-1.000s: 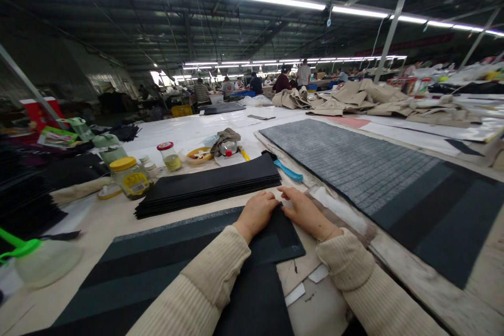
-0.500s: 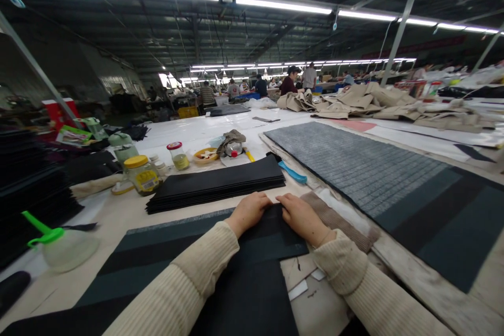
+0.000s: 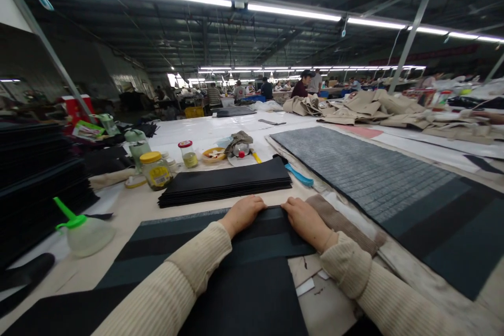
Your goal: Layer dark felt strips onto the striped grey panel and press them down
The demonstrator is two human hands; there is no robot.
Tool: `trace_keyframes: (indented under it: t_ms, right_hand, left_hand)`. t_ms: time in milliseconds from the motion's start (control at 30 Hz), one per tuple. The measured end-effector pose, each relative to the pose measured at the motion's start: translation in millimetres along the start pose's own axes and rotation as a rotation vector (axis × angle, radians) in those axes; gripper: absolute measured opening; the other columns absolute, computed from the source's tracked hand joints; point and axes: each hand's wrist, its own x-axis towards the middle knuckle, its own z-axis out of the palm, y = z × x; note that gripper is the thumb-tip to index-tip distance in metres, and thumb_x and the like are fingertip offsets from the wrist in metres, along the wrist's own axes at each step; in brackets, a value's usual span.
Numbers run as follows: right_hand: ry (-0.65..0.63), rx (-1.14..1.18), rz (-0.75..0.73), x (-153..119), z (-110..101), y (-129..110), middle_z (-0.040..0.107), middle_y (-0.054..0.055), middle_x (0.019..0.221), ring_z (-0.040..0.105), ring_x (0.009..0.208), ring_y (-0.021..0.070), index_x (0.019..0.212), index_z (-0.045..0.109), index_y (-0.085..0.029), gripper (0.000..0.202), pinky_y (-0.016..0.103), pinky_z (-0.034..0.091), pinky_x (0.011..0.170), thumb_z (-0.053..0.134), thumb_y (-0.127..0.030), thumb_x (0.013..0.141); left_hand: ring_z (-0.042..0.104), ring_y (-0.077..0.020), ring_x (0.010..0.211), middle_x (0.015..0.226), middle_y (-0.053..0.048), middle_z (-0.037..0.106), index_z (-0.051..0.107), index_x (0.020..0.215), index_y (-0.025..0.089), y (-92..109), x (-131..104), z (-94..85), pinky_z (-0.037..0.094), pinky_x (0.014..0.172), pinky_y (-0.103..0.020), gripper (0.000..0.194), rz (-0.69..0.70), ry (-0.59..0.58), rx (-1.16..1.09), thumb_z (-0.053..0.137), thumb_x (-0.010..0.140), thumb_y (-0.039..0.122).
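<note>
A dark striped fabric panel lies on the table in front of me, with plain black fabric nearer my body. My left hand has its fingers curled over the panel's far edge. A short way to the right, my right hand pinches the same edge near the corner. Fingertips on both hands are partly hidden by the hands themselves. Just beyond them sits a neat stack of black fabric pieces. A blue-handled tool rests at the stack's right end.
Left stand a green-topped squeeze bottle, a yellow-lidded jar and a red-lidded jar. A large grey-and-dark panel covers the right side. Tan fabric pieces are heaped behind it. Several people work farther back.
My hands have moved slightly apart along the panel's far edge, the left one shifting leftward. The camera view has turned a little to the left.
</note>
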Motion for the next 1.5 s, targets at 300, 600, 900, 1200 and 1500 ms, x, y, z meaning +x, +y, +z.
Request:
trace_keyframes:
  t_ms: [300, 600, 900, 1200, 1500]
  right_hand:
    - [-0.104, 0.087, -0.035, 22.9, 0.7, -35.1, 0.058, 0.01, 0.093, 0.05, 0.092, 0.0195, 0.094, 0.063, -0.013, 0.026, 0.028, 0.036, 0.085, 0.038, -0.014, 0.088]
    - [-0.143, 0.087, -0.039, 30.6, -5.0, -40.2, 0.058, 0.012, 0.092, 0.051, 0.091, 0.02, 0.089, 0.065, -0.01, 0.023, 0.027, 0.036, 0.083, 0.042, -0.014, 0.085]
    - [-0.149, 0.08, -0.069, 44.1, 3.4, -74.1, 0.058, 0.013, 0.092, 0.051, 0.09, 0.0206, 0.089, 0.065, -0.009, 0.029, 0.028, 0.035, 0.083, 0.036, -0.01, 0.086]
    - [-0.175, 0.08, -0.113, 61.2, 2.2, -79.8, 0.059, 0.009, 0.088, 0.053, 0.087, 0.018, 0.088, 0.065, -0.013, 0.023, 0.025, 0.036, 0.08, 0.044, -0.011, 0.081]
    - [-0.174, 0.057, -0.19, 62.4, 7.9, -102.4, 0.057, 0.011, 0.094, 0.049, 0.091, 0.0199, 0.089, 0.063, -0.011, 0.025, 0.028, 0.034, 0.085, 0.039, -0.008, 0.082]
  left_hand:
    - [0.053, -0.016, 0.087, 0.091, -0.004, 0.061, 0.062, 0.098, 0.015, -5.6, -7.8, 8.5, 0.043, 0.083, -0.027, 0.021, 0.042, 0.027, 0.071, 0.043, 0.088, 0.012]
    - [0.054, -0.0153, 0.087, 0.091, -0.004, 0.062, 0.062, 0.098, 0.016, -25.4, -40.2, -3.4, 0.044, 0.081, -0.025, 0.022, 0.0, 0.041, 0.088, 0.043, 0.088, 0.011]
    - [0.053, -0.0165, 0.088, 0.093, -0.005, 0.061, 0.061, 0.097, 0.015, -24.6, -47.4, -6.2, 0.043, 0.082, -0.027, 0.023, 0.012, 0.012, 0.119, 0.041, 0.088, 0.009]
    - [0.054, -0.0164, 0.086, 0.092, -0.004, 0.06, 0.061, 0.097, 0.017, -42.9, -81.3, -15.1, 0.043, 0.078, -0.025, 0.021, -0.046, 0.019, 0.155, 0.042, 0.088, 0.011]
    - [0.054, -0.0162, 0.088, 0.094, -0.004, 0.06, 0.061, 0.096, 0.017, -54.5, -94.5, -19.3, 0.043, 0.079, -0.025, 0.019, -0.031, 0.015, 0.14, 0.044, 0.087, 0.012]
